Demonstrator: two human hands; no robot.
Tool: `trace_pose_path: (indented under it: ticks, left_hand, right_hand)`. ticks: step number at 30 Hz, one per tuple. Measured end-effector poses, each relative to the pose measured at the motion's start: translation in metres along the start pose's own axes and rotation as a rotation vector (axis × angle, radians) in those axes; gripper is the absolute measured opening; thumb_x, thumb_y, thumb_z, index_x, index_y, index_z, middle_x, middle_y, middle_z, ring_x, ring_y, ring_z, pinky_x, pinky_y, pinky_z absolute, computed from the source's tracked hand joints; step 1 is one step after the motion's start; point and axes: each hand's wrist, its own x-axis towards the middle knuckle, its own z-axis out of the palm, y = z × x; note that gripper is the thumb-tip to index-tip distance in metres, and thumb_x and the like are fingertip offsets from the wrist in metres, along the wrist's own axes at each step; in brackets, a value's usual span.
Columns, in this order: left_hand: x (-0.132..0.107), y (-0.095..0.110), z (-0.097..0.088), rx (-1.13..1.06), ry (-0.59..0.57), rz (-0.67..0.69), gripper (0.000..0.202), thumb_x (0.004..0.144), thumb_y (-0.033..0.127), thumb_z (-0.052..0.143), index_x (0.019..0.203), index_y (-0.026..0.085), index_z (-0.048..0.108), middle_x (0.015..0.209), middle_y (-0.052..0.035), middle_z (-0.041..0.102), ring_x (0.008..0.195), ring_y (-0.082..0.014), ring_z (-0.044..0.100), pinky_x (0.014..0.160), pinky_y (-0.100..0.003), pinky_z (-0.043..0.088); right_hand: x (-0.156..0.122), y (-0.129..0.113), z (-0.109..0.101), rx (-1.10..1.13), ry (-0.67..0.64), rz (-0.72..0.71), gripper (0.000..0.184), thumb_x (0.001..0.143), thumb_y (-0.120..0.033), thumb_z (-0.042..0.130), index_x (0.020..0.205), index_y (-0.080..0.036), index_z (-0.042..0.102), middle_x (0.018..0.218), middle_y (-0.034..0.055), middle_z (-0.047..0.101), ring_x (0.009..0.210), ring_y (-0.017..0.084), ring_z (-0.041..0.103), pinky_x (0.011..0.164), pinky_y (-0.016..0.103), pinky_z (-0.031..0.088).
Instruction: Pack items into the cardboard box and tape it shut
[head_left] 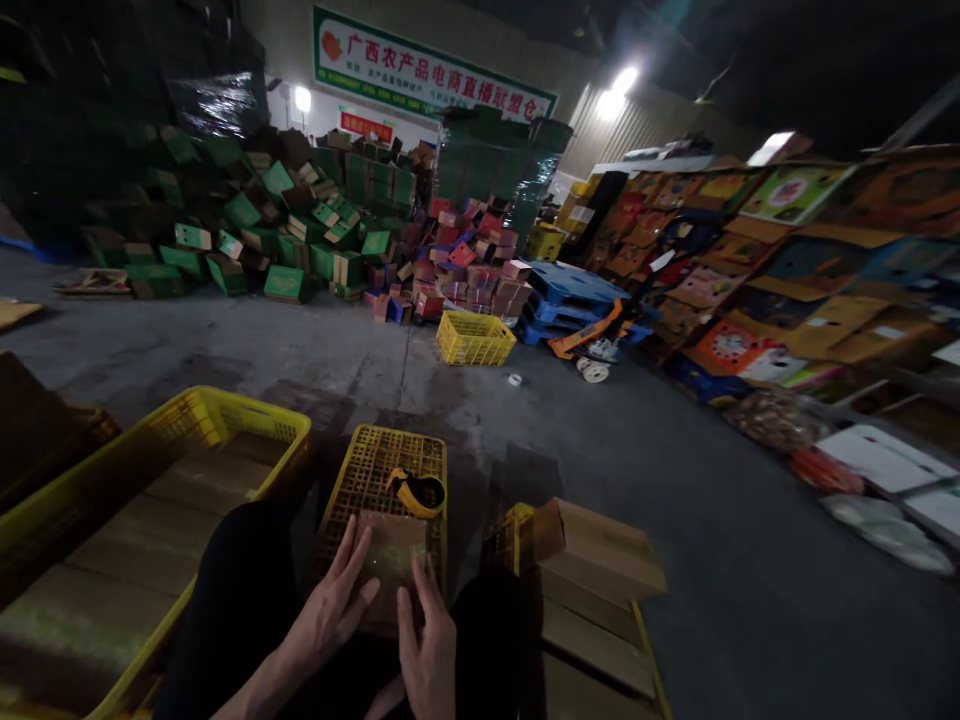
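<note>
A small brown cardboard box (391, 555) with shiny clear tape across its top sits between my knees, at the near end of an upturned yellow plastic crate (367, 465). My left hand (334, 605) lies along the box's left side, fingers stretched out and spread. On the right side, my right hand (429, 635) rests with its fingers extended against the box's top and edge. Just beyond the box, a yellow-and-black tape dispenser (417, 492) lies on the crate. The box's near end is partly hidden by my hands.
To the left stands a yellow crate (251, 395) holding several taped boxes. At right, a crate holds open cardboard boxes (600, 560). Farther off are a yellow basket (475, 340), an orange pallet jack (589, 335), blue pallets (574, 285) and heaped green boxes (285, 282).
</note>
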Motion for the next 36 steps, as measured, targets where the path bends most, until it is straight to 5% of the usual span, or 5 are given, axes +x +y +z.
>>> trace_pose_path:
  ticks: [3,8,20,25,36]
  left_hand:
    - [-0.007,0.004,0.012,0.074,0.019,0.048,0.072,0.102,0.039,0.048,0.164,0.033,0.01,0.171,-0.0045,-0.004,0.152,-0.031,0.025,0.117,-0.043,0.04]
    - [-0.015,0.002,0.015,0.175,0.033,0.094,0.076,0.101,0.04,0.051,0.164,0.031,0.01,0.171,-0.0063,0.009,0.153,-0.0306,0.024,0.118,-0.043,0.039]
    - [-0.001,-0.006,0.01,0.25,0.064,0.2,0.066,0.102,0.034,0.05,0.162,0.03,0.022,0.171,-0.0062,0.012,0.152,-0.0304,0.026,0.117,-0.046,0.042]
    - [-0.001,-0.002,0.007,0.366,0.039,0.303,0.056,0.103,0.031,0.049,0.157,0.029,0.037,0.161,-0.0047,0.041,0.151,-0.0285,0.032,0.122,-0.048,0.035]
    - [0.001,0.011,0.016,0.527,0.009,0.303,0.052,0.102,0.035,0.048,0.154,0.029,0.043,0.157,-0.0039,0.047,0.144,-0.024,0.044,0.128,-0.047,0.012]
  right_hand:
    - [-0.008,0.007,-0.002,-0.094,0.009,-0.032,0.049,0.103,-0.041,0.049,0.15,-0.027,0.049,0.153,0.0061,0.05,0.14,0.028,0.049,0.111,0.042,0.049]
    - [-0.013,0.013,0.005,-0.214,0.005,-0.084,0.052,0.106,-0.038,0.04,0.157,-0.029,0.037,0.162,0.004,0.035,0.146,0.027,0.04,0.115,0.043,0.046]
    - [0.03,0.006,0.016,-0.345,-0.03,-0.161,0.061,0.105,-0.045,0.044,0.16,-0.023,0.03,0.166,0.0069,0.027,0.151,0.031,0.03,0.118,0.05,0.041]
    - [0.022,0.001,0.023,-0.317,-0.031,-0.127,0.056,0.105,-0.041,0.043,0.159,-0.031,0.032,0.168,0.0019,0.019,0.153,0.032,0.026,0.119,0.052,0.04]
    - [0.02,0.003,0.011,-0.361,-0.099,-0.156,0.049,0.107,-0.032,0.036,0.157,-0.032,0.036,0.167,-0.0013,0.024,0.156,0.03,0.014,0.121,0.058,0.035]
